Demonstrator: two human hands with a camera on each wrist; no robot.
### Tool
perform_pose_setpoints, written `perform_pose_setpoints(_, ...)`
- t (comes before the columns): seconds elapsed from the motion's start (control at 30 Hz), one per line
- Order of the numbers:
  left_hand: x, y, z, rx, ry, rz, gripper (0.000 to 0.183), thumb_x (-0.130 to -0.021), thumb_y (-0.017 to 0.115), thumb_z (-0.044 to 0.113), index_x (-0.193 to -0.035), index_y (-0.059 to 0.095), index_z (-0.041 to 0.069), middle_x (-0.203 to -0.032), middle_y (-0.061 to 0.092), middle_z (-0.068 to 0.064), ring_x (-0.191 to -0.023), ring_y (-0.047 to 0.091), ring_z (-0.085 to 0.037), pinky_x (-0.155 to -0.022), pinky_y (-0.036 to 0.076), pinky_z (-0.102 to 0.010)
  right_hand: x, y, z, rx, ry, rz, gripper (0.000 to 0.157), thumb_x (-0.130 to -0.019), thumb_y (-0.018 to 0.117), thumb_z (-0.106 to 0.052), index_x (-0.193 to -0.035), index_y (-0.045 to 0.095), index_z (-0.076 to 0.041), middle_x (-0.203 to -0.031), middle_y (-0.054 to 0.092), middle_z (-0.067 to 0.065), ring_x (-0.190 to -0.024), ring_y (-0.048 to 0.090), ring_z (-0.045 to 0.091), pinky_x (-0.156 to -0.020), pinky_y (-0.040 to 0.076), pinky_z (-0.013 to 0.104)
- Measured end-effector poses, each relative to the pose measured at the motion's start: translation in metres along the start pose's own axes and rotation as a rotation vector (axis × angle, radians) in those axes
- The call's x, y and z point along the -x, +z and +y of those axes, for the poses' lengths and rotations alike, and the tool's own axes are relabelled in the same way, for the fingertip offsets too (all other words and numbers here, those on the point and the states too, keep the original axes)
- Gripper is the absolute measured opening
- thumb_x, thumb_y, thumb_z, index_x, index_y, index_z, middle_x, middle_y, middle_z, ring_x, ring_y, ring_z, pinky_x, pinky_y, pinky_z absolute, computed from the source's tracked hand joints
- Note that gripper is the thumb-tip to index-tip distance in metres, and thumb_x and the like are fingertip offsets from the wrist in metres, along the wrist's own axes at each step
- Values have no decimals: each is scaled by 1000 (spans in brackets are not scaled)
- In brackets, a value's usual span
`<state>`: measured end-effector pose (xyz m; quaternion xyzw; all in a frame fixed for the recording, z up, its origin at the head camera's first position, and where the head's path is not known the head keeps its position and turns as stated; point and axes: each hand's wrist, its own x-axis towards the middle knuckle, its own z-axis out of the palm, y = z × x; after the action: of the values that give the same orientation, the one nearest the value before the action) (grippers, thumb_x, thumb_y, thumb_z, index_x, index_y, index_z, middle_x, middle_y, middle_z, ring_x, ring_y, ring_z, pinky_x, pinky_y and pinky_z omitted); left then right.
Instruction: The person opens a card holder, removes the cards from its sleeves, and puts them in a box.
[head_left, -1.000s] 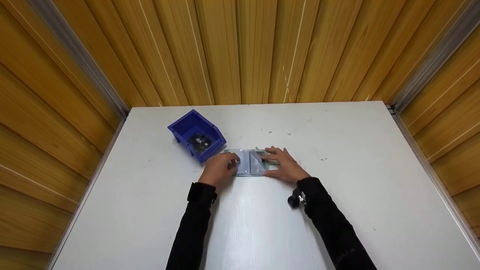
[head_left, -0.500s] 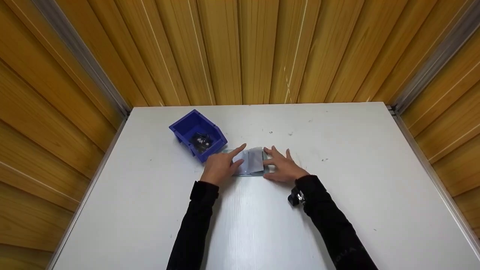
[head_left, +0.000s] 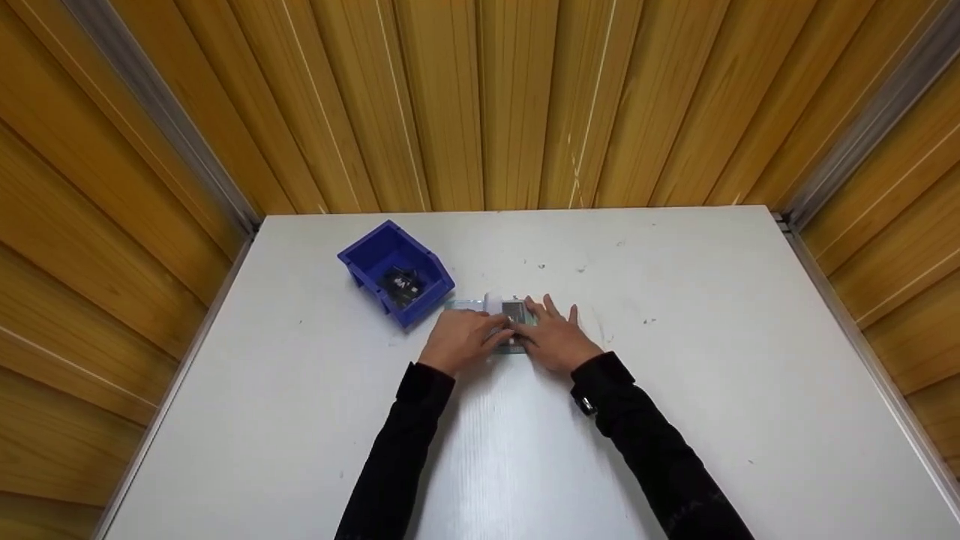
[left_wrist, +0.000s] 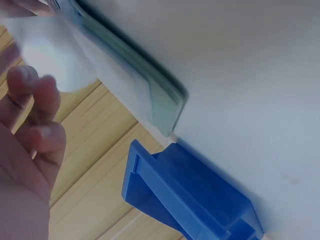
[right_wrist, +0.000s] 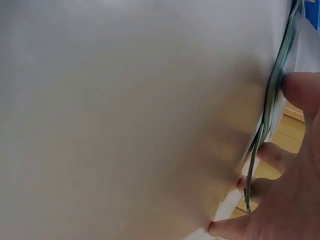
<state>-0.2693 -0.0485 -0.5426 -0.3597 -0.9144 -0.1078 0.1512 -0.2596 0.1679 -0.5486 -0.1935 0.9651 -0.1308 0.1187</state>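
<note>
A small card holder (head_left: 516, 309) with clear plastic pages lies opened on the table. One translucent page (left_wrist: 55, 55) is lifted and bent in the left wrist view. My left hand (head_left: 466, 339) lies over the holder's left half; its thumb and index finger pinch the lifted page near the middle, and its other fingers are curled. My right hand (head_left: 556, 341) rests on the holder's right half with fingers spread and its thumb towards the left fingertips. Along the holder's greenish edge (right_wrist: 272, 95), the right thumb and fingers touch it in the right wrist view. The fingertips' contact is partly hidden.
Behind and left of the holder stands a blue bin (head_left: 394, 266) with small dark items (head_left: 403, 285) inside, close to the left hand. The white table (head_left: 675, 390) is bounded by wood-patterned walls (head_left: 517, 105) at the back and sides.
The left hand has moved right and its extended index finger has bent in. A page that lay over the right half now stands bent near the middle. The right thumb has shifted left.
</note>
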Motion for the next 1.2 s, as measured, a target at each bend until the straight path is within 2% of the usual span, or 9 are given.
perform_pose_setpoints(0.17,1,-3,-8,-104,-148,57,32,-98,70,38,-76,69,15,-56,61,1,-51,59,-17,-50,45,-37,0,1,0,3,0,6,49,-110,47,-33,-159,42,-34,-168,29,19,-157,18,49,-115,16,79)
perform_pose_setpoints(0.23,3,-5,-11,-113,-196,60,25,-93,77,30,-74,72,13,-59,65,0,-53,62,-18,-51,47,-39,0,1,0,-4,11,10,50,-111,45,-36,-160,39,-31,-169,29,16,-158,17,45,-117,16,77)
perform_pose_setpoints(0.37,12,-2,-16,-38,-231,31,3,-85,82,14,-82,81,16,-68,71,0,-60,66,-19,-56,50,-41,-1,3,6,-54,38,23,56,-110,45,-41,-162,35,-22,-169,31,10,-159,18,37,-121,12,72)
perform_pose_setpoints(0.47,18,3,-17,15,-256,-4,11,-85,79,10,-78,79,19,-66,69,0,-59,63,-19,-55,47,-41,-3,6,12,-97,45,33,61,-109,49,-43,-163,33,-19,-169,32,6,-160,19,32,-124,8,67)
perform_pose_setpoints(0.63,17,1,-15,53,-321,-50,17,-88,76,16,-73,79,21,-65,70,2,-61,64,-18,-57,44,-39,-3,5,20,-122,42,58,66,-105,57,-45,-162,36,-19,-168,35,4,-159,23,30,-126,7,63)
perform_pose_setpoints(0.83,11,1,-11,55,-367,-45,25,-87,77,15,-63,74,21,-62,66,5,-59,58,-16,-56,41,-37,-4,5,23,-100,34,52,74,-100,60,-54,-162,36,-20,-168,34,3,-159,22,30,-126,8,62)
perform_pose_setpoints(1.0,1,7,-2,103,-410,-14,7,-88,77,17,-86,84,16,-75,76,0,-69,71,-21,-61,52,-41,-3,4,24,-92,33,74,75,-99,63,-53,-161,38,-19,-167,37,4,-158,26,31,-125,12,63)
perform_pose_setpoints(1.1,-6,10,7,239,-480,-53,14,-94,74,21,-101,83,13,-84,79,-4,-75,73,-23,-67,54,-42,-3,4,24,-89,21,77,75,-99,63,-53,-161,38,-18,-167,37,4,-158,26,31,-125,12,64)
perform_pose_setpoints(1.2,-13,12,14,389,-601,-90,19,-98,69,22,-103,81,8,-92,79,-8,-80,72,-25,-72,55,-43,-2,4,24,-90,6,68,77,-99,62,-55,-162,36,-18,-168,36,4,-158,24,32,-125,11,65)
